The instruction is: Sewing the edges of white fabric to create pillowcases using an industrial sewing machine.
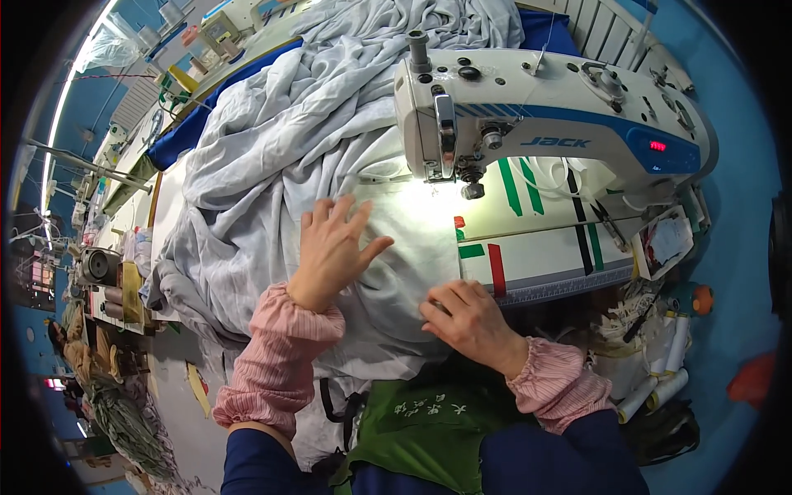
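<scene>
Lying in loose folds left of the machine (561, 115), pale cloth (272, 181), smoothed flat below the lit head. Likely soft, limp and light per layer, yet draggy as a whole heap; apt to crease or slip sooner than break. Best steadied under a flat palm, or pinched along the straight right edge. On top, a left hand (334, 247), fingers spread wide. At the near right corner, a right hand (470, 322), fingers curled; with fingertips partly hidden, hard to tell of any pinch. Farther out, bold lettering along the machine's arm, a small red display (657, 146), pale characters on the green apron (404, 445), and fine marks on the ruler (569, 285).
</scene>
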